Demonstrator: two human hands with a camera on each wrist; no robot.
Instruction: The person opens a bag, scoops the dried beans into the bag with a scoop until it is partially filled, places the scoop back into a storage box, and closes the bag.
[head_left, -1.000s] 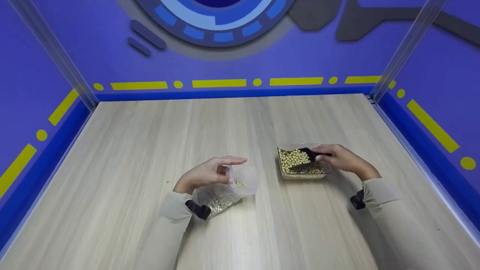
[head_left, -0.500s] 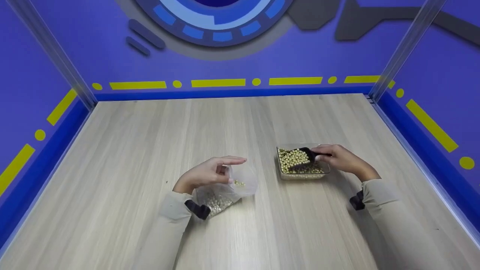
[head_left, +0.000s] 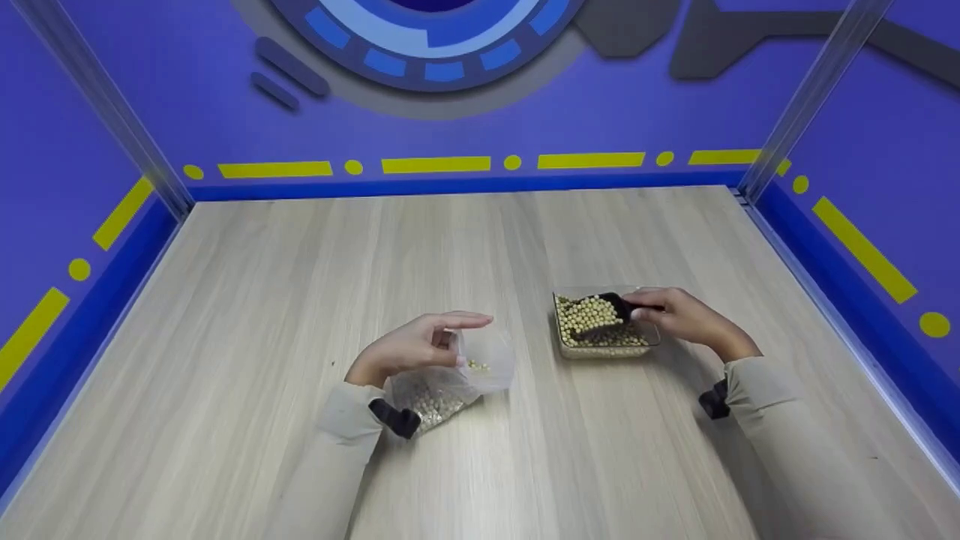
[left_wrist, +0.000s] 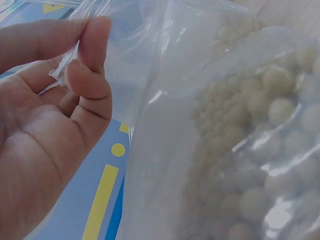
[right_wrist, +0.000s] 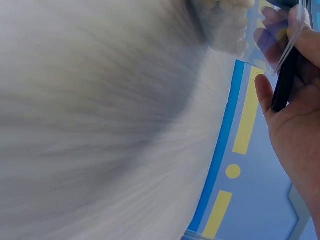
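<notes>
My left hand (head_left: 412, 345) pinches the edge of a clear plastic bag (head_left: 491, 352) between thumb and fingers, as the left wrist view (left_wrist: 55, 105) shows close up. Pale round dried beans (left_wrist: 250, 105) fill the lower part of that bag, and a few more show at its mouth. To the right, my right hand (head_left: 679, 315) grips the handle of a black scoop (head_left: 616, 307). The scoop is heaped with the same beans (head_left: 589, 315) and sits within a clear rectangular container (head_left: 611, 352) of beans. In the right wrist view the black handle (right_wrist: 286, 80) lies along the palm.
Both bag and container stand on a light wood-grain table (head_left: 360, 255). Blue panels (head_left: 450, 135) with yellow markings enclose its back and sides. A black wrist strap (head_left: 395, 418) sits on the left sleeve, and another (head_left: 715, 400) on the right.
The scoop has tilted up and risen slightly in the container, its load of beans showing more rounded. My left hand and the bag stay in place.
</notes>
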